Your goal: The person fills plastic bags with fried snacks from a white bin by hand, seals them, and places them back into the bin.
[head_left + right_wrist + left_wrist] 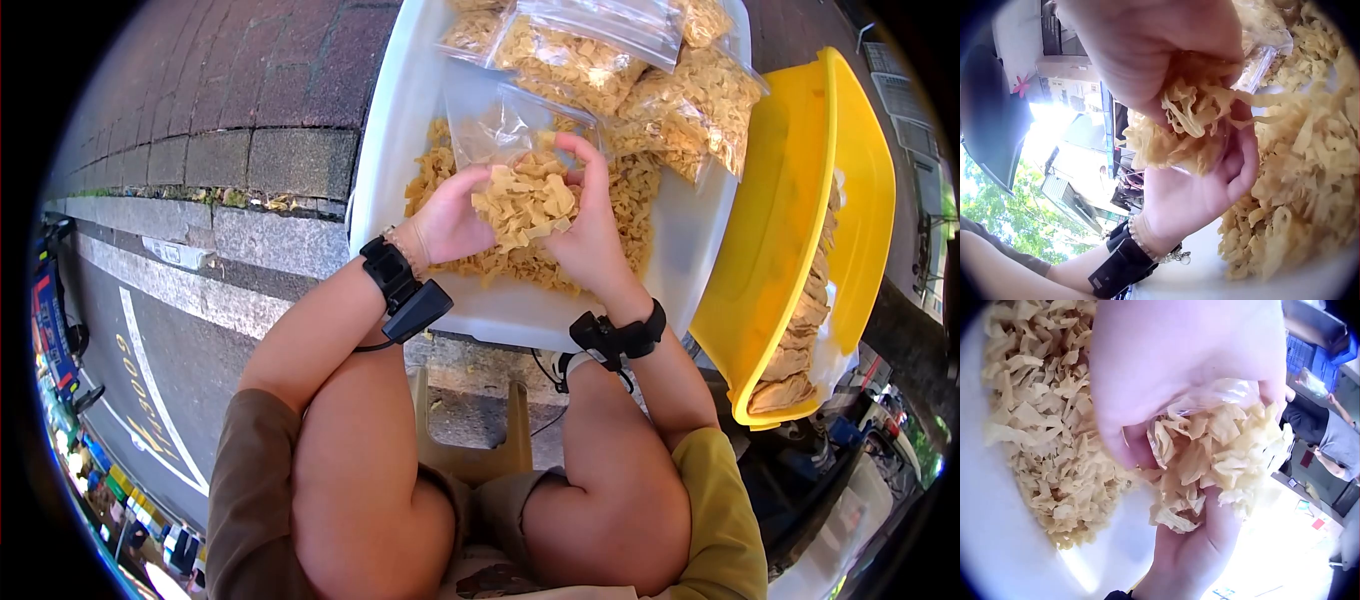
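Note:
A clump of pale yellow, dry, curled flakes is held between the two hands, over a loose heap of the same flakes. My left hand grips a clear plastic bag, whose film shows under the fingers in the left wrist view. Curled round the clump is my right hand; in the right wrist view flakes stick out between its fingers. Both hands meet at the clump, the left palm below it in that view. The bag's mouth is partly hidden by flakes and fingers.
The heap lies in a white tub. Filled clear bags of flakes lie at its far end. To the right stands a yellow bin with brown flat pieces. A kerb and road run along the left.

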{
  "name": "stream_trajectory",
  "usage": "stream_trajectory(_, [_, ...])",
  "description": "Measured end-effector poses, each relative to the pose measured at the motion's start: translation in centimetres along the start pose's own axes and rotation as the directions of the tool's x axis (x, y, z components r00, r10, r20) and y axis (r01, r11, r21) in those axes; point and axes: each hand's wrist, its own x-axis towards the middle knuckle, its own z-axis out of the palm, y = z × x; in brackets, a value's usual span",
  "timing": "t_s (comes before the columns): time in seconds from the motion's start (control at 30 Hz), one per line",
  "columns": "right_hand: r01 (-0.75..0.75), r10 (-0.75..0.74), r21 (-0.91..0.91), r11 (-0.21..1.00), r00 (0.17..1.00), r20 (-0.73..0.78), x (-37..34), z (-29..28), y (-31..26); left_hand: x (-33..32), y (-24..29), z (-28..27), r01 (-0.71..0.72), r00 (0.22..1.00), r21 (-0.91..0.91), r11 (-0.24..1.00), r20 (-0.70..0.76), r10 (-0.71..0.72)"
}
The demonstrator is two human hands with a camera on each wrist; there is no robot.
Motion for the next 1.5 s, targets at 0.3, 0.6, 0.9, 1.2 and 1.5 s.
stream_trajectory(0.3, [0.286,-0.292,-0.477,0.831,0.954,0.064,0.2,-0.2,-0.6,0.0,-0.5,-0.9,0.125,0.989,0.037,0.991,0.074,-0.128])
stream_trajectory(0.6, [0.400,-0.472,-0.748,0.529,0.872,0.132,2.8,0.9,-1.1,0.0,-0.2,0.4,0.132,0.990,-0.213,0.968,0.078,-0.118])
stream_trajectory(0.9, [0.412,-0.368,-0.384,0.826,0.911,0.187,0.5,2.3,-2.5,-0.1,0.5,-1.2,-0.123,0.992,-0.188,0.974,-0.023,0.121])
stream_trajectory(1.2, [0.478,-0.173,-0.498,0.724,0.824,0.540,-0.7,-0.7,-4.1,-0.6,0.5,-1.0,-0.021,0.983,-0.149,0.989,-0.182,-0.007])
stream_trajectory(1.5, [0.455,-0.158,-0.768,0.450,0.887,0.433,-0.8,1.4,-1.9,-1.5,-0.5,1.8,0.123,0.986,0.023,0.992,-0.116,-0.120])
